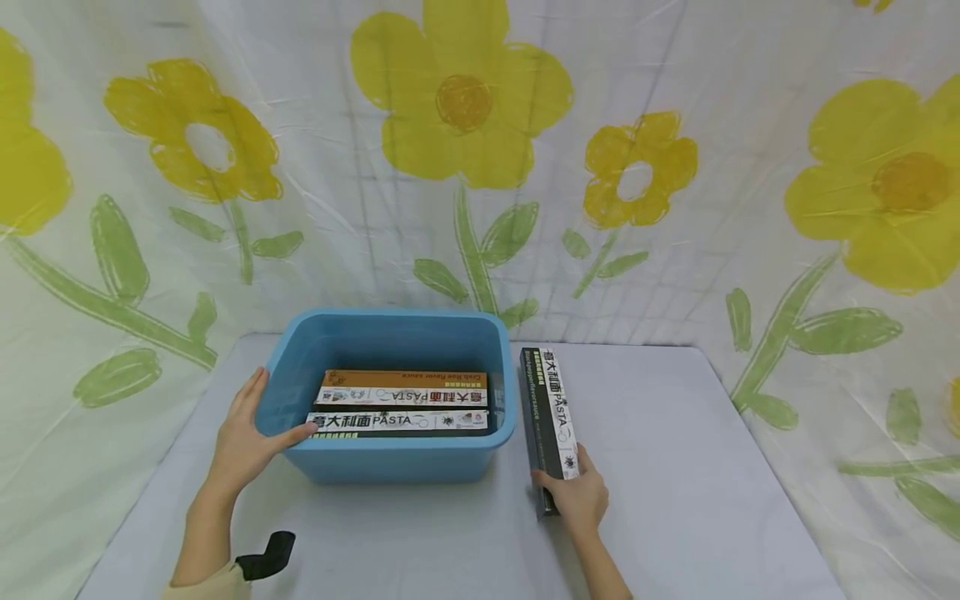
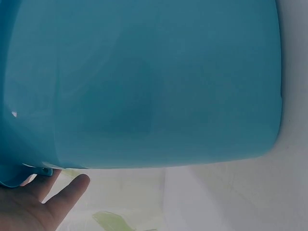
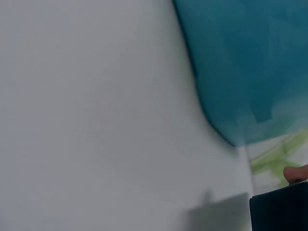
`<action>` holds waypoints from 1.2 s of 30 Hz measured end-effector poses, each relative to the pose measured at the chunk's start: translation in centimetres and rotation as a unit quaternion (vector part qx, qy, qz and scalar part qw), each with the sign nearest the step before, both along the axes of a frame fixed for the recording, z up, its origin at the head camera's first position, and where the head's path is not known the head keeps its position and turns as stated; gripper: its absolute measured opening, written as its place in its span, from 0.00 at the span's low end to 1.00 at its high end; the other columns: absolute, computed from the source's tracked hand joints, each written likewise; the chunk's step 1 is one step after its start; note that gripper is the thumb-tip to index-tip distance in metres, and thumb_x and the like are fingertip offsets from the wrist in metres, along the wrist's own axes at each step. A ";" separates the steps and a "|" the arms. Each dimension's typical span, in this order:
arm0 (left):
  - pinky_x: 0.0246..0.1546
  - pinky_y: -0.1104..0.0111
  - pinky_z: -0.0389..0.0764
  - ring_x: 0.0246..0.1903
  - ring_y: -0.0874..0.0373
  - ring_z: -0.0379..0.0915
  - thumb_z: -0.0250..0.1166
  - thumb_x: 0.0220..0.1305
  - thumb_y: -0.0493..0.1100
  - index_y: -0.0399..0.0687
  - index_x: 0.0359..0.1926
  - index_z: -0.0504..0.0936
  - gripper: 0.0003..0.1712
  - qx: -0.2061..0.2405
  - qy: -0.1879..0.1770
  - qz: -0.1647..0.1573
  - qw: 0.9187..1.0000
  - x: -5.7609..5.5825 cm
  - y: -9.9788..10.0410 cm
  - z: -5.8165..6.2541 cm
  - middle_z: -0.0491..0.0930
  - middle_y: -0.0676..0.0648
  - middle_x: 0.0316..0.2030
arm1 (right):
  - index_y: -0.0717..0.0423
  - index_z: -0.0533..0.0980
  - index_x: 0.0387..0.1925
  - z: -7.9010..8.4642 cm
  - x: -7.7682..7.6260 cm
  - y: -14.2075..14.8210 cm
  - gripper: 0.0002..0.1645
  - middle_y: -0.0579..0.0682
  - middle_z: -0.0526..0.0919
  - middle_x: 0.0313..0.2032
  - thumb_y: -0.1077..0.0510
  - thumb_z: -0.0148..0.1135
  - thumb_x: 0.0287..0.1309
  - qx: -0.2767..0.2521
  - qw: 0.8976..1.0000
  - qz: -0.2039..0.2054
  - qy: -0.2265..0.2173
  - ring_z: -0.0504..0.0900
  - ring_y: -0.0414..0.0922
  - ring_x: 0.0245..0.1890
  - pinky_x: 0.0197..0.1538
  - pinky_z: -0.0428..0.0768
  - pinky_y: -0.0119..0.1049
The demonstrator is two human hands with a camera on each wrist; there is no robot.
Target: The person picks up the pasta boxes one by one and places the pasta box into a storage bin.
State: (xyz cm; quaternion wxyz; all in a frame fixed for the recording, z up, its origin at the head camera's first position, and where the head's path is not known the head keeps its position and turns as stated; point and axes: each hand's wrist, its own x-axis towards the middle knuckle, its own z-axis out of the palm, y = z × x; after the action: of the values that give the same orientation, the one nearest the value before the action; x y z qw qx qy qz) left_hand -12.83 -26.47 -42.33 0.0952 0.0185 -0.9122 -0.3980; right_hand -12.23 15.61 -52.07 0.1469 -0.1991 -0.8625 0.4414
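A blue plastic tub [image 1: 397, 462] stands on the table, with two pasta boxes lying side by side in it. One is an orange and white box [image 1: 405, 379] at the back; the other is a black and white box [image 1: 397, 422] at the front. My left hand [image 1: 243, 437] holds the tub's front left corner, thumb over the rim and fingers spread along the outer side. To the tub's right, my right hand [image 1: 581, 500] grips the near end of another black and white pasta box [image 1: 551, 408], which points away from me. Its dark end [image 3: 281, 209] shows in the right wrist view.
A white cloth covers the table [image 1: 675, 467]. Behind and at the sides hangs a pale curtain [image 1: 315, 250] with yellow flowers. A black strap end [image 1: 268, 557] sticks out by the left sleeve [image 1: 210, 583].
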 end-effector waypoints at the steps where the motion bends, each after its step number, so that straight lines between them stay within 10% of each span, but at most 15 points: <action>1: 0.58 0.28 0.51 0.71 0.29 0.37 0.75 0.49 0.55 0.36 0.76 0.41 0.66 -0.001 0.000 0.001 1.000 0.0 0.0 0.0 0.40 0.32 0.74 | 0.73 0.69 0.61 0.5 -0.1 0.4 0.54 0.70 0.77 0.53 0.56 0.83 0.30 0.001 1.000 0.000 -0.004 0.81 0.62 0.45 0.45 0.77 0.53; 21: 0.58 0.28 0.51 0.71 0.29 0.37 0.75 0.50 0.54 0.35 0.75 0.42 0.66 0.005 0.009 -0.003 1.000 -0.1 -0.1 -0.2 0.41 0.31 0.74 | 0.63 0.66 0.68 11.6 -1.2 4.0 0.54 0.63 0.72 0.63 0.56 0.81 0.37 -0.068 0.996 0.057 0.001 0.77 0.55 0.50 0.40 0.77 0.33; 36: 0.57 0.28 0.52 0.71 0.29 0.37 0.75 0.50 0.53 0.36 0.76 0.41 0.66 0.014 0.008 -0.009 1.000 0.0 -0.2 -0.1 0.40 0.33 0.75 | 0.58 0.68 0.68 16.8 -4.1 1.6 0.54 0.62 0.72 0.62 0.57 0.82 0.35 -0.016 0.956 0.290 0.037 0.77 0.53 0.47 0.39 0.79 0.39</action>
State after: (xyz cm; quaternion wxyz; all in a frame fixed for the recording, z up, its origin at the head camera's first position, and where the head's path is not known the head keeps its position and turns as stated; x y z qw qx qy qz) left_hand -12.82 -26.63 -42.46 0.0988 0.0083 -0.9060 -0.4116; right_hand -16.33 17.25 -35.23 0.0415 0.0737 -0.8699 0.4858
